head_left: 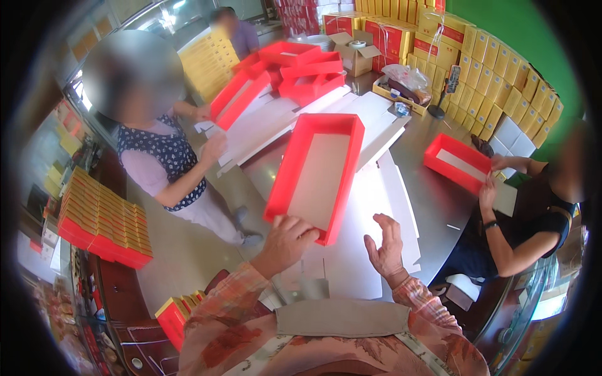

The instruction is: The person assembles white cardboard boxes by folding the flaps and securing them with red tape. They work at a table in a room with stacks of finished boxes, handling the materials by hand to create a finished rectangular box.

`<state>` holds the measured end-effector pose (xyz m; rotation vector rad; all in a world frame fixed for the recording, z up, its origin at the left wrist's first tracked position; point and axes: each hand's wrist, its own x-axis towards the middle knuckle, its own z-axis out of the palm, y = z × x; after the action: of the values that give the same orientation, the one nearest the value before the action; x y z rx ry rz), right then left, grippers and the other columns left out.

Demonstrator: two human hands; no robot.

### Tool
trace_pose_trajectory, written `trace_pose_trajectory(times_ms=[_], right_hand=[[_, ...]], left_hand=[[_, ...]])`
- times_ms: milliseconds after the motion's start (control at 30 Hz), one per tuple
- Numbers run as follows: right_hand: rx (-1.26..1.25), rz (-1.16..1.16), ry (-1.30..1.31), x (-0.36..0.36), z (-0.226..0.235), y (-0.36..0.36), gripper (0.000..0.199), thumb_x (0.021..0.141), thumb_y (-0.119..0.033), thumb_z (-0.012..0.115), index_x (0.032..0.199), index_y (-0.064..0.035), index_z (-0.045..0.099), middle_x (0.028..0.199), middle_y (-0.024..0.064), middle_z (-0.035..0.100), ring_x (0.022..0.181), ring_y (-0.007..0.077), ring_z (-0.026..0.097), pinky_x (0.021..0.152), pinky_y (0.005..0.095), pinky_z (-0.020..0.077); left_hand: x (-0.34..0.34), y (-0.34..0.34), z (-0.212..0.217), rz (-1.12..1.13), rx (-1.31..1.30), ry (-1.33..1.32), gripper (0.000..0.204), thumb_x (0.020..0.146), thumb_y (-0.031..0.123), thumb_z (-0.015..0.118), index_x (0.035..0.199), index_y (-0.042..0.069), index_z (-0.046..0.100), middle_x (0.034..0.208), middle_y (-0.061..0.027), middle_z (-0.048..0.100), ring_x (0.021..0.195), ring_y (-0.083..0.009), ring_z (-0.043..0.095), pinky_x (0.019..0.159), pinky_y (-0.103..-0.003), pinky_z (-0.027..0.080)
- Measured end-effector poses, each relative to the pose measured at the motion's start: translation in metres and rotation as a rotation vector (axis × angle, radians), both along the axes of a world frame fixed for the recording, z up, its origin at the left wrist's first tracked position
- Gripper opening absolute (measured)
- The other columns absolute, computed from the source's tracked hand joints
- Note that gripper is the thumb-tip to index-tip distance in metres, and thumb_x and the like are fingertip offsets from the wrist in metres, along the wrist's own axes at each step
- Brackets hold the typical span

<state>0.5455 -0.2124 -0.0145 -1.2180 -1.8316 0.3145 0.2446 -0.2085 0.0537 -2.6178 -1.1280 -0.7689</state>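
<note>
A long, open red cardboard box [346, 175] with a pale inner bottom is tilted in front of me. My left hand [290, 243] is closed on its near left corner, thumb along the near wall. My right hand [386, 249] is held up to the right of the box, apart from it, fingers spread and holding nothing. Below both hands lie flat white cardboard sheets [357, 272] on a metal table [433, 207]. The far edge of the box hides part of the sheets behind it.
On the left, a person [160, 147] has hands by another red box [241, 94]. To the right, a second person [523, 219] holds a red box [456, 164]. Red boxes [304, 78] are piled at the back. Yellow cartons [480, 81] line the far wall.
</note>
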Motion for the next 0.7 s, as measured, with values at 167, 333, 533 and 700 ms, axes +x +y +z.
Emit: trace_pose_trajectory(times_ms=[167, 333, 533, 700], right_hand=[[-0.137, 0.019, -0.42, -0.008, -0.095, 0.013, 0.056, 0.091, -0.026, 0.079, 0.141, -0.0094, 0.061, 0.147, 0.0148, 0.057, 0.144, 0.0364, 0.049, 0.121, 0.0551, 0.039], [-0.119, 0.04, -0.448, -0.009, -0.101, 0.012, 0.052, 0.092, -0.029, 0.077, 0.139, -0.0127, 0.063, 0.151, 0.0133, 0.055, 0.151, 0.0344, 0.044, 0.125, 0.0613, 0.0324], [-0.194, 0.021, -0.439, -0.01, -0.09, 0.013, 0.051, 0.09, -0.027, 0.078, 0.137, -0.0151, 0.064, 0.149, 0.0113, 0.055, 0.15, 0.0322, 0.045, 0.125, 0.0615, 0.0333], [-0.234, 0.026, -0.417, -0.008, -0.091, 0.015, 0.055, 0.088, -0.028, 0.079, 0.139, -0.0157, 0.064, 0.15, 0.0113, 0.055, 0.15, 0.0323, 0.047, 0.125, 0.0619, 0.0334]], left_hand=[[-0.012, 0.087, 0.016, 0.123, 0.035, 0.039, 0.013, 0.089, 0.015, 0.07, 0.102, 0.017, 0.073, 0.101, 0.0031, 0.068, 0.098, -0.022, 0.063, 0.083, -0.041, 0.049], [-0.023, 0.192, 0.038, 0.197, -0.017, 0.005, 0.013, 0.094, 0.016, 0.071, 0.106, 0.018, 0.072, 0.102, -0.0028, 0.067, 0.094, -0.0292, 0.07, 0.074, -0.044, 0.058], [-0.039, 0.338, 0.07, 0.235, 0.079, -0.019, 0.018, 0.098, 0.017, 0.069, 0.116, 0.017, 0.071, 0.106, -0.0072, 0.067, 0.091, -0.0342, 0.072, 0.075, -0.048, 0.058], [-0.051, 0.47, 0.109, 0.356, 0.111, 0.017, 0.031, 0.096, 0.013, 0.072, 0.127, 0.017, 0.07, 0.112, -0.0123, 0.067, 0.101, -0.0376, 0.071, 0.081, -0.05, 0.057]])
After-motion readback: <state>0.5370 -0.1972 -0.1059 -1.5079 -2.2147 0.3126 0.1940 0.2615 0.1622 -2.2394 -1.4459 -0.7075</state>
